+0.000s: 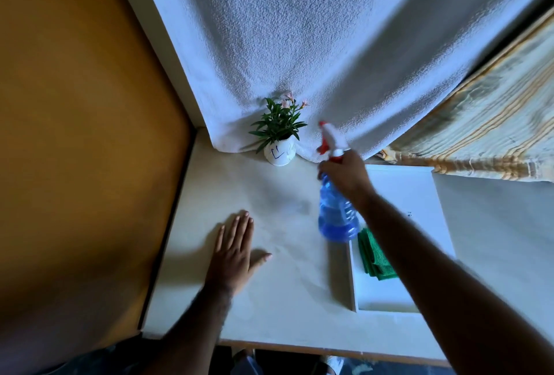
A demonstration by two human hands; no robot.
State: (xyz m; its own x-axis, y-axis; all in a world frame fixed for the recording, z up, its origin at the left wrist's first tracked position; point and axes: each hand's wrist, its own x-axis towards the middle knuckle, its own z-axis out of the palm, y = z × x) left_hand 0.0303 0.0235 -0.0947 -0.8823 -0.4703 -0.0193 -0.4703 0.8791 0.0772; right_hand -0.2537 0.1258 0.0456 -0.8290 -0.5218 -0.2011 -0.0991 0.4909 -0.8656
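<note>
Head view shows the right hand's fingers (325,171) curled around the neck of a blue spray bottle (337,215), just under its red and white top. The right hand (346,178) holds the bottle tight. The nozzle points to the far side. The bottle leans a little and looks blurry. Its bottom is just beside the near left corner of a white tray (419,194), and I cannot tell if it touches the table (284,299).

On the left, the left hand (235,254) lies flat on the table with its fingers straight and a bit spread. It holds nothing.

A green cloth (376,257) lies folded in the tray, right of the bottle. Far from the hands, a little plant (278,124) stands in a white pot (279,154) with a smile drawn on it. A big white towel (299,44) hangs behind it.

What could go wrong? I think the job is to spray the table. With the nozzle aimed far, the water could hit the plant or the towel. The bottle's bottom could bump the tray's edge. A grip only at the neck could let the full bottle slip or swing. Spray could also wet the flat left hand.
</note>
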